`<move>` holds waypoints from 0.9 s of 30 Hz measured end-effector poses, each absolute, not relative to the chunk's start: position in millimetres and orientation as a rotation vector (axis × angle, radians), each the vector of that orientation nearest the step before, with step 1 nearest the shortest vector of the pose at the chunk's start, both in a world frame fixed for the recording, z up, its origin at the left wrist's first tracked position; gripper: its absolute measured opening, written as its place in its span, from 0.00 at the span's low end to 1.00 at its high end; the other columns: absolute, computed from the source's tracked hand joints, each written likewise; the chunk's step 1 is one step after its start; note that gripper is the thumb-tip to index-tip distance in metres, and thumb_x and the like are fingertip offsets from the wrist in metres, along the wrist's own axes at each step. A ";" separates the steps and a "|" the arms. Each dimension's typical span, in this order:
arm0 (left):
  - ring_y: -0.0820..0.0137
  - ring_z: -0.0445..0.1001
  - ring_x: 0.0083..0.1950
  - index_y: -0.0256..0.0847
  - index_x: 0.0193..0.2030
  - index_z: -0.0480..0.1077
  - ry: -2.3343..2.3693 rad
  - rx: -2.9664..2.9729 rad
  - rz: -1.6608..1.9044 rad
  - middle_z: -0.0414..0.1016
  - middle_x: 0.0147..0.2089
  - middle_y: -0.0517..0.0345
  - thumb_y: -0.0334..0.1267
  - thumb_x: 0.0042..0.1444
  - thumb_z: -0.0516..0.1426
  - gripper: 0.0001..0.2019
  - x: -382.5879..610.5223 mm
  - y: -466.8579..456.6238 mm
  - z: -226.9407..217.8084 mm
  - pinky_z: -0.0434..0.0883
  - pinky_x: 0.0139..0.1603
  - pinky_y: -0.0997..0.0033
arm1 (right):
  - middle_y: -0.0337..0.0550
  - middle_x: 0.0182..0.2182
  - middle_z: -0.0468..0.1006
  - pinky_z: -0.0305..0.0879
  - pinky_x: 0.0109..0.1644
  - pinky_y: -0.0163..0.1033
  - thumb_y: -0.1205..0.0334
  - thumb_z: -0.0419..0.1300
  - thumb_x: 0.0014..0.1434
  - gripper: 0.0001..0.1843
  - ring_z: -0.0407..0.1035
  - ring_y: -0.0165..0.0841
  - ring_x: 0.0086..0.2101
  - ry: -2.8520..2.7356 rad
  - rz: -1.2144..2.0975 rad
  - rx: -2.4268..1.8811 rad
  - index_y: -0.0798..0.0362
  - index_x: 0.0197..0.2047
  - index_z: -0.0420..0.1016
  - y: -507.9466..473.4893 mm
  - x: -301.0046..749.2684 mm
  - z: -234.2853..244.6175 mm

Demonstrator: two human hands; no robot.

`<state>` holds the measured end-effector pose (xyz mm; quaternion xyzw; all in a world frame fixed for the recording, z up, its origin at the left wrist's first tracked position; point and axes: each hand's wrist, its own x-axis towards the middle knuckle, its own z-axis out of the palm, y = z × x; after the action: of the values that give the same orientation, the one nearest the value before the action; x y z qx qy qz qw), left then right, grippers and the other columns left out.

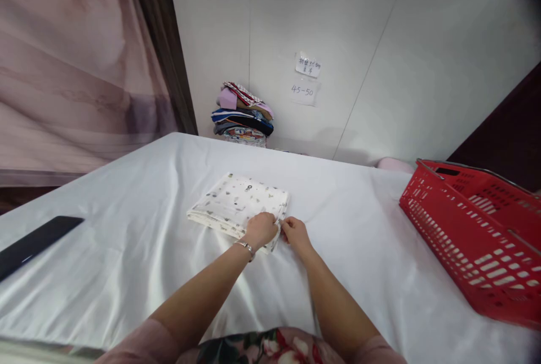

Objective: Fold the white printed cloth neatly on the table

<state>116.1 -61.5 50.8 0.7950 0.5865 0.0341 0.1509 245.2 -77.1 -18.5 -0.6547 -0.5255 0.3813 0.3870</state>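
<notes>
A white cloth with small dark and greenish prints lies folded into a flat, layered rectangle on the white-covered table. My left hand, with a bracelet at the wrist, rests over the cloth's near right corner, its fingers curled on the edge. Right beside it, my right hand pinches at the cloth's right edge with bent fingers. The fingertips of both hands nearly meet there, and the corner between them is partly hidden.
A red perforated basket with a metal handle stands at the right. A dark flat object lies at the left edge. Beyond the table, a stack of folded clothes sits against the wall, near paper labels. A pinkish curtain hangs at left.
</notes>
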 end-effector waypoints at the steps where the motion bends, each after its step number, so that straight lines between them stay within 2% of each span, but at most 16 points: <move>1: 0.63 0.73 0.43 0.39 0.35 0.72 1.706 2.289 0.105 0.75 0.38 0.48 0.35 0.51 0.49 0.12 117.9 -63.6 50.6 0.67 0.39 0.68 | 0.34 0.16 0.69 0.57 0.21 0.30 0.53 0.51 0.54 0.14 0.62 0.26 0.17 -1.366 0.948 -1.674 0.54 0.28 0.69 -77.1 245.2 -18.1; 7: 0.60 0.71 0.46 0.35 0.42 0.70 1.777 2.372 0.145 0.72 0.43 0.43 0.40 0.55 0.47 0.15 128.2 -71.8 47.6 0.67 0.42 0.64 | 0.33 0.14 0.67 0.57 0.22 0.30 0.58 0.50 0.54 0.11 0.62 0.26 0.17 -1.386 0.952 -1.659 0.53 0.27 0.69 -75.6 245.9 -19.1; 15: 0.64 0.73 0.42 0.39 0.38 0.70 1.778 2.321 0.163 0.74 0.40 0.49 0.34 0.55 0.46 0.12 120.1 -66.8 47.0 0.66 0.39 0.68 | 0.33 0.14 0.67 0.57 0.21 0.30 0.59 0.50 0.53 0.10 0.61 0.25 0.15 -1.392 0.936 -1.636 0.53 0.25 0.67 -73.8 245.5 -20.4; 20: 0.68 0.72 0.40 0.40 0.37 0.68 1.687 2.429 0.320 0.72 0.39 0.52 0.35 0.57 0.45 0.11 119.4 -78.3 37.9 0.64 0.37 0.71 | 0.33 0.13 0.67 0.57 0.23 0.29 0.63 0.50 0.51 0.08 0.63 0.26 0.17 -1.399 0.941 -1.592 0.54 0.23 0.67 -76.4 246.0 -16.0; 23: 0.67 0.71 0.40 0.40 0.36 0.67 1.662 2.490 0.359 0.71 0.39 0.52 0.34 0.57 0.45 0.10 119.8 -82.0 32.9 0.64 0.37 0.70 | 0.33 0.12 0.67 0.58 0.23 0.29 0.64 0.50 0.50 0.08 0.63 0.26 0.17 -1.389 0.947 -1.570 0.54 0.22 0.67 -77.1 246.5 -15.1; 27: 0.65 0.69 0.42 0.39 0.38 0.66 1.666 2.507 0.335 0.70 0.39 0.52 0.38 0.56 0.48 0.08 121.5 -83.8 30.5 0.64 0.38 0.68 | 0.33 0.12 0.66 0.56 0.21 0.30 0.66 0.50 0.48 0.08 0.62 0.26 0.16 -1.361 0.957 -1.555 0.53 0.21 0.66 -75.8 246.9 -16.6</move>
<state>121.5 -83.8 30.5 0.8265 0.5492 0.1103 0.0564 246.9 -75.8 -16.6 -0.6202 -0.5426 0.3815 0.4187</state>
